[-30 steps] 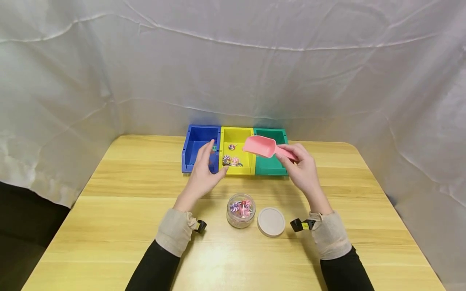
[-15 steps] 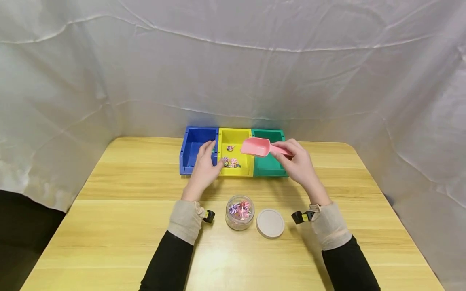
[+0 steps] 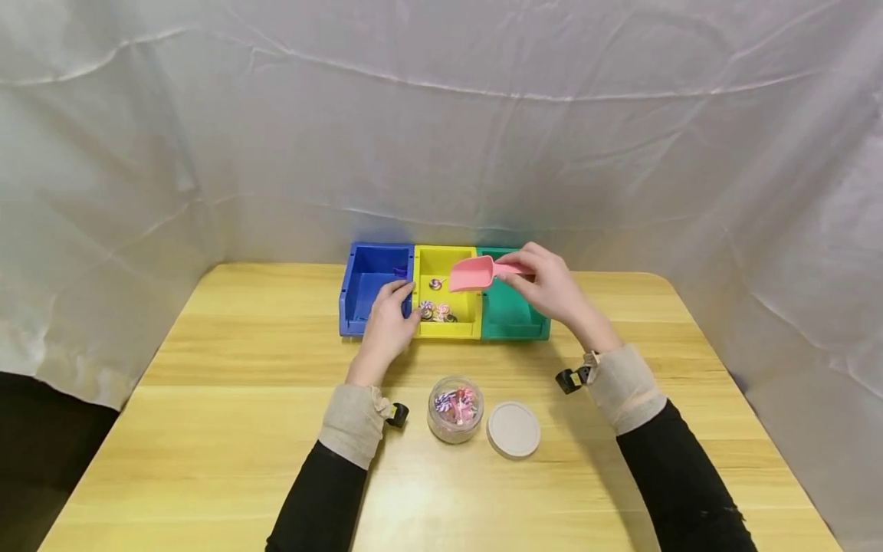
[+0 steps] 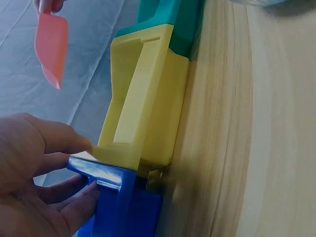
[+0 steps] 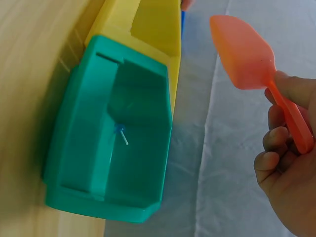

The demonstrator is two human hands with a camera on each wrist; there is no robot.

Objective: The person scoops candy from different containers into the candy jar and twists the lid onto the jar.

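Note:
Three bins stand in a row at the table's far side: blue bin point(image 3: 362, 295), yellow bin point(image 3: 455, 264) and green bin point(image 3: 513, 310). Several striped candies point(image 3: 437, 310) lie in the yellow bin. My right hand point(image 3: 545, 287) grips the handle of a pink scoop point(image 3: 471, 274), whose empty bowl hangs over the yellow bin point(image 5: 143, 24). My left hand point(image 3: 388, 326) holds the wall where the blue bin point(image 4: 123, 207) and yellow bin point(image 4: 143, 113) meet, thumb on the yellow side, fingers on the blue side. A small blue stick item point(image 5: 120, 132) lies in the green bin point(image 5: 74, 168).
Near me stand an open clear jar point(image 3: 455, 409) with several candies and, to its right, its white lid point(image 3: 513, 428). The wooden table point(image 3: 228, 399) is hemmed in by white cloth at the back and sides.
My left hand has moved forward from above the bins and taken hold of the blue and yellow bins' shared wall. My right hand has carried the scoop left and farther back, over the yellow bin.

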